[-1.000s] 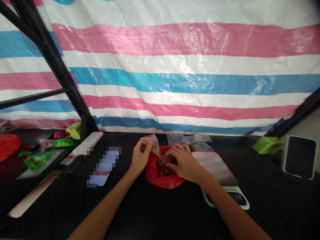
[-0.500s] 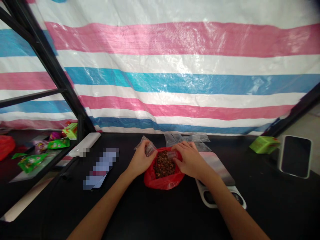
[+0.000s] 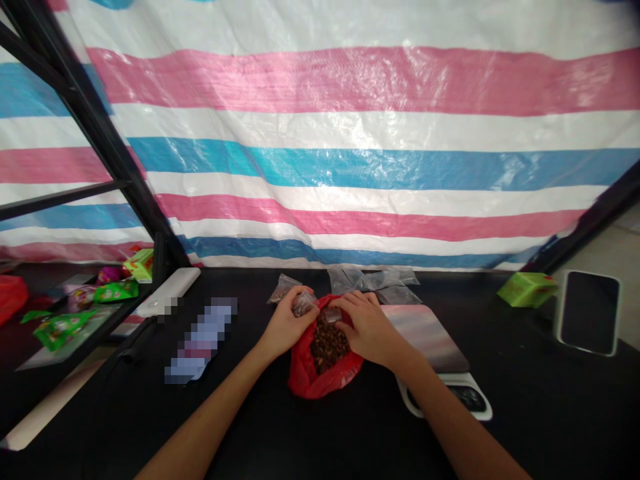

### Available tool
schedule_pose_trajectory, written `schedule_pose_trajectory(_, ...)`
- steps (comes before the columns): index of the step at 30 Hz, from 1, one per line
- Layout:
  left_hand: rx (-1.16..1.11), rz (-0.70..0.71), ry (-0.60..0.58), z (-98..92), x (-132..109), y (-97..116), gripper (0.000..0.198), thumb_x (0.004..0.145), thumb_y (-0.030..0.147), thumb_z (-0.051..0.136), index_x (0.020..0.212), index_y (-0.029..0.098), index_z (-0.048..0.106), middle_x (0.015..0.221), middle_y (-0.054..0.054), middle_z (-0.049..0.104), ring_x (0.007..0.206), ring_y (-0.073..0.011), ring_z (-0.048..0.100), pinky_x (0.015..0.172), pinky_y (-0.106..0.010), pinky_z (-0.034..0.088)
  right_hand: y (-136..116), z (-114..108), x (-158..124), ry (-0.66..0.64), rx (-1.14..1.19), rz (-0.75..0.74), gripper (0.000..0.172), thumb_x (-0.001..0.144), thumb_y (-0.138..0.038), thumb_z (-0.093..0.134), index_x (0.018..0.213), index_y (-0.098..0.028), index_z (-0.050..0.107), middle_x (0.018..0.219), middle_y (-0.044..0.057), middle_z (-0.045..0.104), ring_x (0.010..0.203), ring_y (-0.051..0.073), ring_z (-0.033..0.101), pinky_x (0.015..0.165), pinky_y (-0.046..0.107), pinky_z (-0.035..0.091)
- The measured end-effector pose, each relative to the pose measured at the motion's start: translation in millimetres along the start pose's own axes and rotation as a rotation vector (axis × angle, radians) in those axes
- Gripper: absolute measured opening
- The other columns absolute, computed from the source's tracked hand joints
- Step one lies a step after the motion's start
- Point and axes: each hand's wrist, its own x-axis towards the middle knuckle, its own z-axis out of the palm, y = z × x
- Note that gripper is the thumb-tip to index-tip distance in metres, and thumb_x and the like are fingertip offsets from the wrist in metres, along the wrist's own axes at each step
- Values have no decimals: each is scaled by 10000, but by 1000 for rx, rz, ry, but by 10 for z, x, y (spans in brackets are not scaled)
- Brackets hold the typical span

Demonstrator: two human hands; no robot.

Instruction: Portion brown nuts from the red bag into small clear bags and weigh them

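Observation:
A red plastic bag [image 3: 323, 385] stands between my hands, its mouth spread around a heap of small brown dried pieces [image 3: 329, 348]. At its left rim my left hand [image 3: 284, 327] is closed on a small clear plastic bag [image 3: 304, 304]. My right hand [image 3: 373, 330] bends over the right rim, fingers pinched on a small clear plastic piece [image 3: 333, 314] above the brown pieces; whether this is a scoop or part of a bag I cannot tell. Behind my left hand lies another small clear bag [image 3: 281, 288] with something brownish inside.
Right of the red bag sits a kitchen scale [image 3: 430, 337], partly under my right forearm. Flat clear bags [image 3: 373, 280] lie at the back. A phone [image 3: 203, 340] and a white device [image 3: 173, 290] are left; a green box [image 3: 527, 289] and a white-framed screen [image 3: 590, 312] stand right.
The red bag's mouth has narrowed and its front has moved nearer to me. My left hand has shifted slightly right, so the small bag behind it shows more. My right hand has moved slightly left.

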Motion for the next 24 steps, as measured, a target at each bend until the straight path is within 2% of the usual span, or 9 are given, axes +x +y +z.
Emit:
schedule_pose_trajectory(6, -16, 15, -6, 9, -21, 49, 355, 840, 339, 718, 1142, 206, 586, 911, 8, 668, 772, -144, 638, 755, -276, 526, 47, 6, 20, -29, 60, 77, 279, 833, -75, 664, 1058, -241, 653, 1068, 5, 734, 1028, 222, 607, 912, 389, 302)
schedule_pose_trajectory(11, 147, 128, -4, -24, -53, 47, 430, 896, 315, 663, 1298, 241, 529, 1088, -33, 694, 951, -192, 681, 909, -346, 542, 96, -37, 41, 14, 118, 124, 295, 828, -89, 665, 1072, -251, 627, 1044, -6, 739, 999, 225, 622, 911, 392, 304)
schedule_pose_trajectory(14, 272, 193, -23, -54, -68, 18, 452, 901, 286, 651, 1334, 242, 528, 1249, -75, 665, 1131, -235, 652, 1033, -401, 503, 90, -68, 55, 66, 183, 136, 309, 843, -105, 653, 1108, -258, 607, 1048, -5, 737, 1015, 222, 638, 935, 398, 309)
schedule_pose_trajectory(17, 353, 242, -59, -61, -83, 4, 453, 901, 259, 644, 1340, 233, 537, 1341, -99, 623, 1229, -256, 605, 1097, -430, 463, 38, -88, 60, 112, 234, 93, 312, 877, -141, 644, 1160, -264, 596, 1098, 5, 733, 1049, 225, 644, 959, 404, 323)
schedule_pose_trajectory(24, 351, 298, -114, -34, -103, 67, 431, 899, 231, 647, 1319, 230, 555, 1290, -95, 638, 1195, -256, 602, 1074, -433, 475, -110, -87, 47, 221, 135, -97, 284, 979, -183, 562, 1231, -281, 649, 1261, 63, 693, 1189, 255, 603, 1004, 420, 356)
